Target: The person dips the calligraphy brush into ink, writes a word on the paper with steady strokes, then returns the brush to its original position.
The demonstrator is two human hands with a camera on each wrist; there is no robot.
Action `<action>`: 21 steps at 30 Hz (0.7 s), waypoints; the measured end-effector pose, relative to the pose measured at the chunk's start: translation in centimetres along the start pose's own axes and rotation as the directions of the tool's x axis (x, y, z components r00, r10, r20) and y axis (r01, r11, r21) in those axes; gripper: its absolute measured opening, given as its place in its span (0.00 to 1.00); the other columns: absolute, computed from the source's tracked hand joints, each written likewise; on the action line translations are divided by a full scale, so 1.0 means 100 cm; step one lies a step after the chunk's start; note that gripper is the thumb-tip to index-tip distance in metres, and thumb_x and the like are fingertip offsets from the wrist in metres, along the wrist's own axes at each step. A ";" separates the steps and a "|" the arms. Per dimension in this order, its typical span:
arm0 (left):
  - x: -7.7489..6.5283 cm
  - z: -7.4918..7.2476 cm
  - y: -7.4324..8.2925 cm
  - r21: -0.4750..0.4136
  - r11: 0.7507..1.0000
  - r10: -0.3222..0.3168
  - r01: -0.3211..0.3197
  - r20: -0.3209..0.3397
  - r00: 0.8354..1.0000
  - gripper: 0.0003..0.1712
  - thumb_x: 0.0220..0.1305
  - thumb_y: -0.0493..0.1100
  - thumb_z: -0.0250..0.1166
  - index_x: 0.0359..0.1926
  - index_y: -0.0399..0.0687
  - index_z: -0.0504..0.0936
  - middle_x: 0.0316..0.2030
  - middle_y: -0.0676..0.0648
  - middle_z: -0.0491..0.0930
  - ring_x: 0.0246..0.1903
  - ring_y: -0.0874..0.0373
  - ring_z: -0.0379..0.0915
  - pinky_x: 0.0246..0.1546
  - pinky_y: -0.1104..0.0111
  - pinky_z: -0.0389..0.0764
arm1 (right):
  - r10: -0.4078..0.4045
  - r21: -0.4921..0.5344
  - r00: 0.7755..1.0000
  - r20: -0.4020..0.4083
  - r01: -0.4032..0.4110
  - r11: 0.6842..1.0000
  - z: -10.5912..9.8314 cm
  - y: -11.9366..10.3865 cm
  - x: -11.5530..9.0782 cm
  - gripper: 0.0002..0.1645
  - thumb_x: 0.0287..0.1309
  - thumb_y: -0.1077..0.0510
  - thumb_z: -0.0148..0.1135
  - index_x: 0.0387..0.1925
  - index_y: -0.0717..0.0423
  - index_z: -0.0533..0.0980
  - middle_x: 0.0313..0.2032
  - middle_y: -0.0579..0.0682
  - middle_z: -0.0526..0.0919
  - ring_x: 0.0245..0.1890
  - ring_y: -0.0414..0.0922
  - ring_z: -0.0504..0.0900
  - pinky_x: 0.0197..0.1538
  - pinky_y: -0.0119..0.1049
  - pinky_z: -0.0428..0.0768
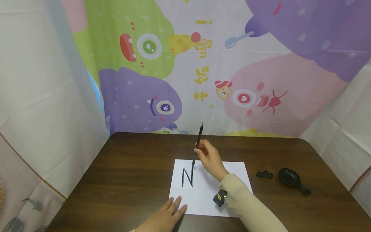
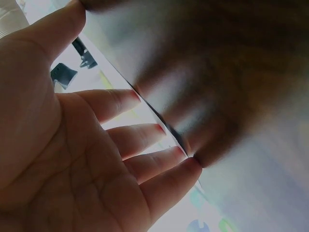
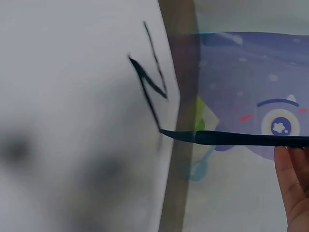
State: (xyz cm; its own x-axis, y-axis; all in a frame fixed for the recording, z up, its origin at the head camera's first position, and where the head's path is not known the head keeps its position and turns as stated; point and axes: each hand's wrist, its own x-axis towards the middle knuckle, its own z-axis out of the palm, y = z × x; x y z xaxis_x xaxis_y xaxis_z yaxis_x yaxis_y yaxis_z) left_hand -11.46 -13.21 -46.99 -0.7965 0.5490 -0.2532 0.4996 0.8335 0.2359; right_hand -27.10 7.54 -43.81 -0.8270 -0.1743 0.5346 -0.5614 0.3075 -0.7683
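Observation:
A white sheet of paper point(image 1: 208, 199) lies on the table with a black letter N point(image 1: 187, 178) painted on its left half. My right hand point(image 1: 212, 161) pinches a black writing brush point(image 1: 198, 138) partway up its handle. The brush stands nearly upright, its tip at the top of the N's right-hand stroke. In the right wrist view the dark bristles point(image 3: 177, 135) meet the end of that inked line. My left hand point(image 1: 166, 215) rests with fingers extended and spread over the paper's lower left corner. In the left wrist view its fingertips point(image 2: 159, 129) reach the sheet's edge.
Right of the paper sit a small black brush rest point(image 1: 264, 174) and a black ink dish point(image 1: 289, 177) with a handle. A black camera point(image 1: 220, 198) is on the right wrist. A printed cartoon curtain point(image 1: 203, 112) hangs behind the brown table point(image 1: 124, 174).

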 end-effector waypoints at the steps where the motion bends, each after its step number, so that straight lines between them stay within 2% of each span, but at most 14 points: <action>1: 0.000 0.000 0.000 0.000 1.000 0.001 -0.001 0.000 1.000 0.52 0.51 0.76 0.62 0.73 0.61 0.62 0.75 0.44 0.56 0.72 0.37 0.55 0.59 0.42 0.73 | -0.006 0.014 1.000 -0.013 0.006 1.000 -0.001 0.002 0.000 0.10 0.62 0.69 0.61 0.44 0.64 0.74 0.37 0.62 0.83 0.38 0.54 0.85 0.40 0.32 0.84; 6: 0.000 -0.001 0.001 -0.009 1.000 -0.003 0.003 0.006 1.000 0.53 0.51 0.76 0.62 0.73 0.61 0.62 0.76 0.44 0.55 0.72 0.37 0.55 0.59 0.41 0.73 | -0.051 0.065 0.997 -0.050 0.054 0.996 -0.007 0.003 0.001 0.10 0.62 0.67 0.62 0.44 0.60 0.74 0.38 0.57 0.82 0.40 0.47 0.85 0.43 0.29 0.84; 12: 0.000 -0.002 0.001 -0.016 1.000 -0.005 0.005 0.004 1.000 0.53 0.50 0.76 0.63 0.73 0.60 0.62 0.76 0.44 0.55 0.72 0.36 0.55 0.58 0.40 0.73 | -0.085 -0.010 0.996 -0.017 0.085 0.996 -0.012 -0.004 -0.007 0.09 0.62 0.66 0.63 0.43 0.59 0.74 0.36 0.53 0.83 0.37 0.42 0.83 0.39 0.30 0.83; 17: 0.000 -0.002 0.002 -0.004 1.000 -0.009 0.009 0.003 1.000 0.53 0.49 0.76 0.63 0.73 0.61 0.62 0.75 0.44 0.56 0.72 0.37 0.55 0.59 0.41 0.73 | -0.069 -0.054 0.998 0.013 0.069 0.996 -0.013 -0.005 -0.014 0.09 0.62 0.66 0.62 0.44 0.62 0.75 0.36 0.53 0.83 0.35 0.43 0.83 0.38 0.30 0.84; 21: 0.000 -0.003 0.003 -0.009 1.000 -0.026 0.026 0.022 0.999 0.53 0.49 0.76 0.63 0.73 0.62 0.62 0.76 0.45 0.55 0.72 0.38 0.54 0.59 0.41 0.72 | -0.087 -0.064 0.996 0.012 0.088 0.994 -0.014 -0.002 -0.017 0.08 0.62 0.65 0.63 0.43 0.60 0.75 0.36 0.52 0.84 0.35 0.43 0.84 0.37 0.30 0.83</action>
State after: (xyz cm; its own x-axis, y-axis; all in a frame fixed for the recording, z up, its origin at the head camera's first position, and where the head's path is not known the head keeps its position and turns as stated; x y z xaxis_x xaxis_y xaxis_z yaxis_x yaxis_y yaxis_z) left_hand -11.45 -13.00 -46.65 -0.8012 0.5287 -0.2802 0.4758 0.8469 0.2375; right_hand -25.57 9.03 -44.08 -0.7752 -0.2112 0.5953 -0.6287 0.3499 -0.6945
